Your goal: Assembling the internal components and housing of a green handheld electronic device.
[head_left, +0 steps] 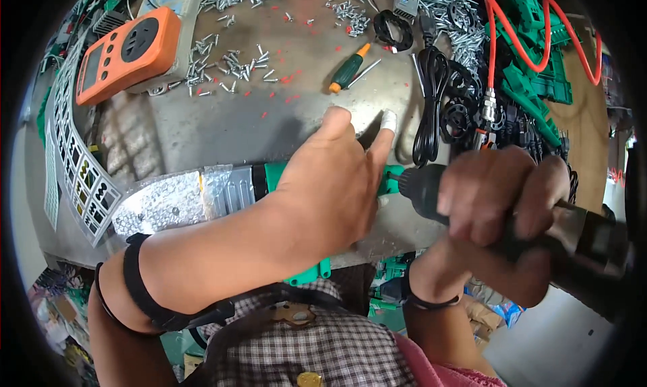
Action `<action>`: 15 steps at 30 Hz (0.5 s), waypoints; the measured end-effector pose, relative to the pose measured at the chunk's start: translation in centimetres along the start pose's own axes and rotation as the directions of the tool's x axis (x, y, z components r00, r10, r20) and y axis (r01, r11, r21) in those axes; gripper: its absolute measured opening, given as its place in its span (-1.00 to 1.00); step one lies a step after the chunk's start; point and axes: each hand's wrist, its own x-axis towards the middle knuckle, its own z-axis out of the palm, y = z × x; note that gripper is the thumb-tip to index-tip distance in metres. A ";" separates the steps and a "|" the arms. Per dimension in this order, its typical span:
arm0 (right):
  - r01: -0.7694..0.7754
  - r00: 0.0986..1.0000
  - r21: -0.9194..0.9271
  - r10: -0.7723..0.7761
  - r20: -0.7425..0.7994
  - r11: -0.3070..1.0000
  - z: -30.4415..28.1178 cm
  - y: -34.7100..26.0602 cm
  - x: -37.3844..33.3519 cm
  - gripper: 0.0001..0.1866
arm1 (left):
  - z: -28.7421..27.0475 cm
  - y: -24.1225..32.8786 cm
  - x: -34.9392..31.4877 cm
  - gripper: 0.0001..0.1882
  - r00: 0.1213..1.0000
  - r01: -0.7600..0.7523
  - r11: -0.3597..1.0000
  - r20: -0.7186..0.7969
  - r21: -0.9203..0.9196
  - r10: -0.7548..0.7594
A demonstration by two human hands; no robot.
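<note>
A green tool with a plastic housing [275,174] lies across the near part of the metal bench. Its left end is covered in bubble wrap [162,202]. My left hand [330,178] grips the housing from above and hides most of it; one finger with a white wrapping stretches out to the far side. In my right hand [505,195], blurred by motion, is a dark power screwdriver [419,188]. Its tip points left and meets the right end of the green housing; whether it sits on a screw is too small to tell.
Loose screws [242,67] and red bits are scattered farther back. Beyond my hands lies a green-and-orange screwdriver [350,69]. An orange meter [128,55] and sticker sheets [77,144] are at left. Black cords [431,104], a red coiled hose [539,67] and green housings [556,67] crowd the right.
</note>
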 end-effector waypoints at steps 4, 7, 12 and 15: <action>-0.020 0.971 -0.009 0.017 -0.238 1.000 1.3 0.8 -1.1 -0.83 | 1.5 -0.1 -0.2 -0.10 0.988 0.032 0.988 -0.142 -0.154 -0.054; -0.086 0.821 -0.193 -0.040 -0.569 0.977 5.5 0.6 -1.5 -0.79 | 2.2 0.1 -0.1 -0.06 0.971 0.061 0.971 -0.209 -0.232 -0.112; 0.152 0.881 -0.209 -0.229 -0.414 0.966 4.5 -6.1 -3.2 -0.69 | 2.9 -1.1 0.4 -0.15 0.860 0.006 0.945 -0.480 -0.327 -0.172; 0.112 0.958 -0.018 -0.113 -0.262 0.994 6.4 -7.6 -5.7 -0.65 | 3.1 -2.2 -3.6 -0.22 0.798 -0.102 0.903 -0.577 -0.418 -0.176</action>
